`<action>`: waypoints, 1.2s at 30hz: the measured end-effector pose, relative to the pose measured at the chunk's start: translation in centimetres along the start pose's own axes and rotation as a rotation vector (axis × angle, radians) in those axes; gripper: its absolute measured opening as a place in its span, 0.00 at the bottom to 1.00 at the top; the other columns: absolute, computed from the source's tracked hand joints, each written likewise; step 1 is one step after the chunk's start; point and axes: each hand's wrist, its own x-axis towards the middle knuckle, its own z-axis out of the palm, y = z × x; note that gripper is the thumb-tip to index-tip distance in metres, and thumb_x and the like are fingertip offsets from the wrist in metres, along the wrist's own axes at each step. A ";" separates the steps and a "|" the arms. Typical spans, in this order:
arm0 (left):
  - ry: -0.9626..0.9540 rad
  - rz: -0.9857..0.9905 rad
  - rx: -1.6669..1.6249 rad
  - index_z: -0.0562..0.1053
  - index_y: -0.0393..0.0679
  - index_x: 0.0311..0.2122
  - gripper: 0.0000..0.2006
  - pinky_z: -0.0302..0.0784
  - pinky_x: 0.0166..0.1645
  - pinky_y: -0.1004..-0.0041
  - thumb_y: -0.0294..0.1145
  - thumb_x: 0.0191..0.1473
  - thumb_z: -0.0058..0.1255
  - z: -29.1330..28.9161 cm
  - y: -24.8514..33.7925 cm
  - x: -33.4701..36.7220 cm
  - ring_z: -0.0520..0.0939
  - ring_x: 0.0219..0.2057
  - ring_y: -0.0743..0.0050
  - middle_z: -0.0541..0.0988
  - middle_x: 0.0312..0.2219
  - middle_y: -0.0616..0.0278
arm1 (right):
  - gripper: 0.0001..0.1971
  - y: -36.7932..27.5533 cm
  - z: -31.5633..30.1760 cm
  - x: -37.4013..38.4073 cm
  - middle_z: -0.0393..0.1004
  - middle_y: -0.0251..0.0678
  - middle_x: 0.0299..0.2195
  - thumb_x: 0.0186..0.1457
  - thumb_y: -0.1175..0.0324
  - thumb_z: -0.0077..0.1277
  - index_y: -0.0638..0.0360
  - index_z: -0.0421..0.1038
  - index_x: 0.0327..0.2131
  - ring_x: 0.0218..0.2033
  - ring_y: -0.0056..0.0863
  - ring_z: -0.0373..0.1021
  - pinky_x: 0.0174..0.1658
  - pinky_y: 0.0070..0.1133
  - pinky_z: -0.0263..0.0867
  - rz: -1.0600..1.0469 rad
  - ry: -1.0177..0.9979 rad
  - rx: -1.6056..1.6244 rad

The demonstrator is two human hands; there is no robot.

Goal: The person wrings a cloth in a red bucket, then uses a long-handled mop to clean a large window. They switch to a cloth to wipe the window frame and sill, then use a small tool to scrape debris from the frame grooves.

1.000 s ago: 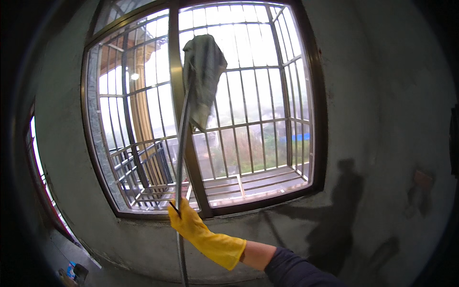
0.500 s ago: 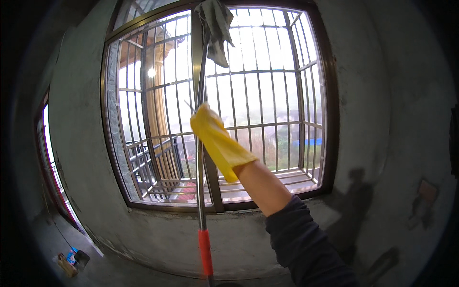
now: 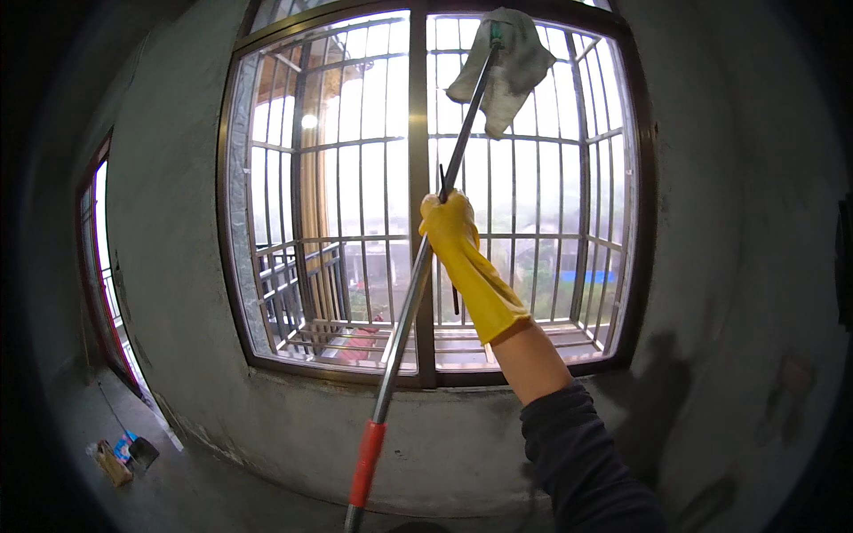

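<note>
Head view.

Right hand (image 3: 447,224): in a yellow rubber glove, raised in front of the window, fingers wrapped tight round the pole. Bare forearm below the glove cuff; dark sleeve (image 3: 582,466) comes up from the lower right edge.

Left hand: not in view.

Pole (image 3: 416,289): long grey metal shaft, slanting from the lower edge up and to the right. Red sleeve section near its low end. Gripped about midway along its visible length.

Cloth (image 3: 504,64): pale grey-white rag, draped over the pole's top end, lying against the upper part of the right pane, near the top of the frame.

Window (image 3: 418,160): large, dark-framed, two panes split by a central upright. The pole crosses this upright just below the hand.

Bars (image 3: 542,191): metal grille of uprights and cross rails outside the glass. A ledge of slats at its foot. Beyond, blurred greenery and buildings under a bright sky.

Wall (image 3: 173,204): bare grey cement, around the window on both sides and below the sill. Shadows fall on it at lower right.

Doorway (image 3: 99,266): far left, red-brown frame, daylight beyond.

Floor (image 3: 204,493): grey concrete, lower left.

Litter (image 3: 120,453): small coloured packets and a dark item on the floor at far left, well apart from the pole.
</note>
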 end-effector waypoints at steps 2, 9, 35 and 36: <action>0.356 0.173 0.394 0.68 0.47 0.28 0.09 0.57 0.18 0.81 0.34 0.55 0.55 1.4 2.5 -1.3 0.62 0.15 0.89 0.64 0.15 0.77 | 0.13 -0.9 1.5 1.2 0.73 0.39 0.19 0.56 0.64 0.45 0.67 0.68 0.35 0.17 0.25 0.71 0.22 0.22 0.66 -0.020 0.004 -0.005; 0.241 0.112 -0.054 0.69 0.46 0.26 0.09 0.59 0.21 0.78 0.34 0.58 0.52 6.3 4.6 -1.5 0.65 0.18 0.86 0.68 0.18 0.75 | 0.16 -5.7 3.6 4.5 0.75 0.47 0.29 0.56 0.66 0.46 0.71 0.67 0.42 0.28 0.35 0.76 0.28 0.24 0.72 0.128 -0.309 -0.449; -0.055 -0.273 0.143 0.67 0.47 0.17 0.14 0.58 0.18 0.73 0.36 0.49 0.57 4.5 -5.2 1.9 0.66 0.15 0.82 0.67 0.13 0.71 | 0.12 11.7 -1.6 -1.6 0.72 0.37 0.19 0.55 0.60 0.48 0.60 0.70 0.30 0.23 0.29 0.71 0.27 0.27 0.68 -0.284 -0.006 -0.042; -0.038 -0.196 0.213 0.67 0.47 0.16 0.15 0.57 0.18 0.71 0.38 0.48 0.57 8.1 -0.2 3.5 0.66 0.14 0.81 0.67 0.12 0.71 | 0.12 9.9 -3.3 3.2 0.72 0.35 0.20 0.54 0.60 0.50 0.60 0.70 0.30 0.22 0.26 0.71 0.27 0.26 0.68 -0.144 0.015 -0.088</action>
